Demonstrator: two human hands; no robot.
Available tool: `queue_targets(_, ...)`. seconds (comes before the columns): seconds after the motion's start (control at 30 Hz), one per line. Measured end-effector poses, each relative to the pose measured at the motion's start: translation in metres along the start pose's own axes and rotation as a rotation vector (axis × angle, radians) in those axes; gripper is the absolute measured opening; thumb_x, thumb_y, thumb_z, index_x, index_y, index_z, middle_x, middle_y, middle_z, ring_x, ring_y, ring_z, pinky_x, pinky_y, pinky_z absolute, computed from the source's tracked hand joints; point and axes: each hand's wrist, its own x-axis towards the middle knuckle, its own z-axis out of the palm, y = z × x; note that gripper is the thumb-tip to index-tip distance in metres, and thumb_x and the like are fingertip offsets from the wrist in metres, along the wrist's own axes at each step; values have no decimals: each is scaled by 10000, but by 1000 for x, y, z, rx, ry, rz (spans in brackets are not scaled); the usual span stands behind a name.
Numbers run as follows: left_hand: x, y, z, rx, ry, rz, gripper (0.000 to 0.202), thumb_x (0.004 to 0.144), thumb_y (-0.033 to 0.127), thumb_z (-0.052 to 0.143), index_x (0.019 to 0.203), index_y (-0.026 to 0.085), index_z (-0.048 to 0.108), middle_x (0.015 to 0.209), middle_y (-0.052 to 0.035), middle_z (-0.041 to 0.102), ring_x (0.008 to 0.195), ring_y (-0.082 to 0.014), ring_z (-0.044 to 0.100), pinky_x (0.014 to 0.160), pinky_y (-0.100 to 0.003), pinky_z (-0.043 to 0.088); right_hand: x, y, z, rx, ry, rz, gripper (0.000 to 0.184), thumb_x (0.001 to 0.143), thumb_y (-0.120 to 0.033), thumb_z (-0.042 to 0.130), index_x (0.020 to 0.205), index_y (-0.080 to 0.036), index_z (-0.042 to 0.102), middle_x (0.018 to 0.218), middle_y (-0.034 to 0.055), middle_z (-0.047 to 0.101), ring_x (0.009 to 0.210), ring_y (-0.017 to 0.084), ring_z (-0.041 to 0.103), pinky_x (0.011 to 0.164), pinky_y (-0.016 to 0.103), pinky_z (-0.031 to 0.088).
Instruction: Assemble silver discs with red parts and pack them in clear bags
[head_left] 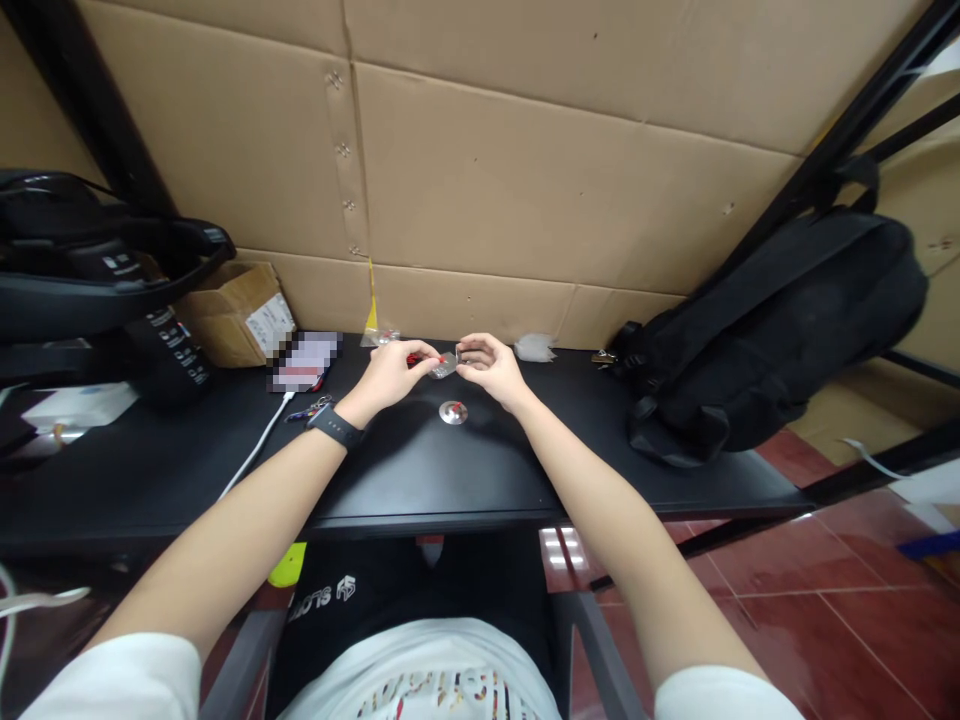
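Note:
My left hand [396,374], with a dark band on its wrist, pinches the left side of a small clear plastic bag [445,367]. Something red shows at the fingertips of that hand, too small to make out. At the other side of the bag, my right hand [491,370] has its thumb and curled fingers closed on the edge. Just below the hands, a round shiny silver disc [453,413] with a small red piece on it lies flat on the black table [450,480].
Behind the hands lie another clear bag [381,337] and a whitish translucent bag [535,347]. A phone [306,361] with a white cable [257,447], a keychain [309,408] and a cardboard box [240,315] are at left. A black backpack [780,330] stands at right.

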Motion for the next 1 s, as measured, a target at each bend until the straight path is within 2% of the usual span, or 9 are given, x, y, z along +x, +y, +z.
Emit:
queue_targets(0.1,-1,2,4,-83,19,32,278,923,450,613,926,230,783,1053,-61,768,1017,-240,685,967,-373,503,-5,-9,11,180,-34,25,576,630,-358,921,1119,-251,635,1167,59,714,1041,206,704,970,375,594)
queue_targets(0.3,-4,11,7,-57,89,21,221,932,402,633,935,235,777,1131,-63,678,1119,-238,635,1061,-399,470,-9,-17,15,369,-58,79,591,602,-333,957,1105,-278,652,1201,34,681,1056,194,679,984,368,583)
queue_targets(0.5,-7,14,9,-26,107,66,206,956,405,629,979,256,771,1094,-47,672,1073,-225,635,1014,-382,468,-10,-20,12,402,-128,72,570,616,-322,961,1100,-283,661,1214,22,660,1061,186,673,1006,369,567)
queue_targets(0.63,-10,22,6,70,132,91,192,963,387,628,955,255,766,1091,-46,702,1083,-231,627,1008,-388,428,-10,-20,11,412,-139,71,576,612,-319,966,1103,-278,667,1213,23,660,1062,186,672,1009,368,561)
queue_targets(0.87,-12,30,1,194,80,92,220,1003,395,579,970,279,764,1050,-11,798,1054,-247,663,1024,-449,314,-11,-21,11,357,-131,79,571,584,-347,979,1062,-262,678,1193,35,680,1054,199,675,1025,381,558)
queue_targets(1.0,-12,32,1,174,81,92,175,970,365,622,939,285,775,1043,3,807,1039,-245,680,1025,-447,315,-10,-20,11,367,-140,67,557,587,-331,978,1057,-263,687,1178,28,683,1036,189,679,1011,360,563)
